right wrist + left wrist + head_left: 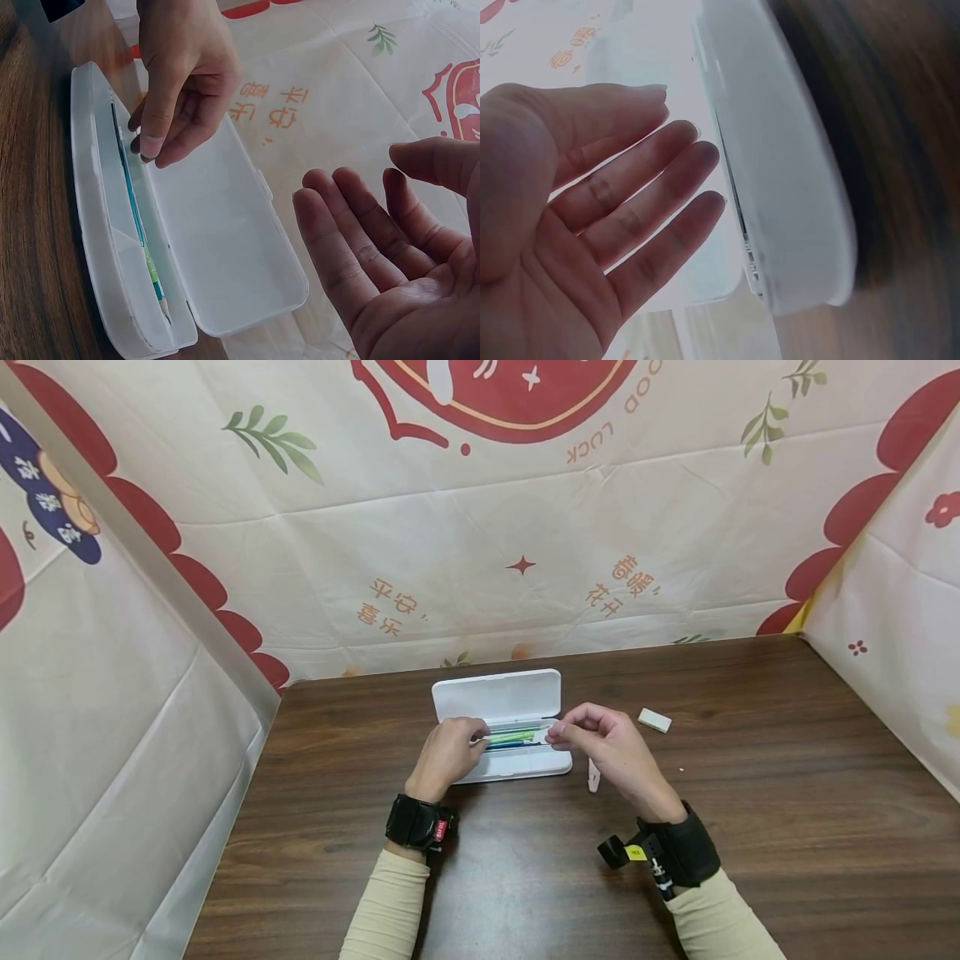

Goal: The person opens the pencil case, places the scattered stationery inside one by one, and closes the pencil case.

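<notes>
A white pencil case (517, 766) lies on the table with its lid (497, 697) raised toward the back. Inside it are several slim green and blue pencils (513, 740). My left hand (447, 753) hovers at the case's left end, thumb and fingertips bent over the pencils' ends; the left wrist view shows this hand (622, 195) with loose fingers and nothing in them. By the right end of the case is my right hand (606, 752), its fingers (341, 240) apart and relaxed in the right wrist view, with nothing held.
A white eraser (655, 720) lies on the brown wooden table (750, 760) behind and right of my right hand. Partly under that hand in the head view is a small pale pink item (593, 775). Printed cloth walls (480, 543) stand at the back and both sides.
</notes>
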The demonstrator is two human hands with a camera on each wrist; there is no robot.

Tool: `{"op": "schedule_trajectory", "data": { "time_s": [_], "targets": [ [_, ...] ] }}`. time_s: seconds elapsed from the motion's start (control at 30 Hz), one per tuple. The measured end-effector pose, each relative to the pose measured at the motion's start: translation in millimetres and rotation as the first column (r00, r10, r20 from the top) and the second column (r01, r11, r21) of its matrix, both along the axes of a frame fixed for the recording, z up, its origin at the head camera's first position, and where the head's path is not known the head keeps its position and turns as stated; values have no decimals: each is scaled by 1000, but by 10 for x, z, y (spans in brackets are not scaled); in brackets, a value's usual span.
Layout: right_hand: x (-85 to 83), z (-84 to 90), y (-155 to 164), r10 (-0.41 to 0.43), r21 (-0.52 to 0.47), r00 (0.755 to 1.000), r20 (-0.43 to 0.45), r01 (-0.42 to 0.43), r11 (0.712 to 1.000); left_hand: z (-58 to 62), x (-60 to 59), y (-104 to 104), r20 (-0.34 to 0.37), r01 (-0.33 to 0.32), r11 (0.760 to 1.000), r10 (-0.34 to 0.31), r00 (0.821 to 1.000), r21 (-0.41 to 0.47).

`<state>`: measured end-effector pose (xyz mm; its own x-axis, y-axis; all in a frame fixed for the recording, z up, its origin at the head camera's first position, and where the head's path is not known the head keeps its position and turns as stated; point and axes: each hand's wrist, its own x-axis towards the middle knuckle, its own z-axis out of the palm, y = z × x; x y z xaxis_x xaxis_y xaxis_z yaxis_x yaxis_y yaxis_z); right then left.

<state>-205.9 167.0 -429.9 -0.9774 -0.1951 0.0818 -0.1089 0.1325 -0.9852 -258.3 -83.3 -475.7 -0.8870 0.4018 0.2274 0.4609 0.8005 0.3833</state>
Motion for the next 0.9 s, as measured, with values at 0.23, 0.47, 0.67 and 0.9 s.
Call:
{"op": "schedule_trajectory", "data": {
  "time_s": [0.23,0.47,0.67,0.9],
  "targets": [
    [-1,0,16,-1,36,1000,-9,1,999,24,4,9,10,4,1000,-4,1000,19],
    [-11,6,80,-46,77,999,-1,46,996,39,8,22,20,5,1000,-5,1000,23],
    [-26,4,124,-67,132,997,-24,70,989,46,19,33,43,-9,1000,9,999,18],
    [-51,-3,194,-92,220,995,-42,99,971,59,30,35,45,-15,1000,14,999,25]
  ]
}}
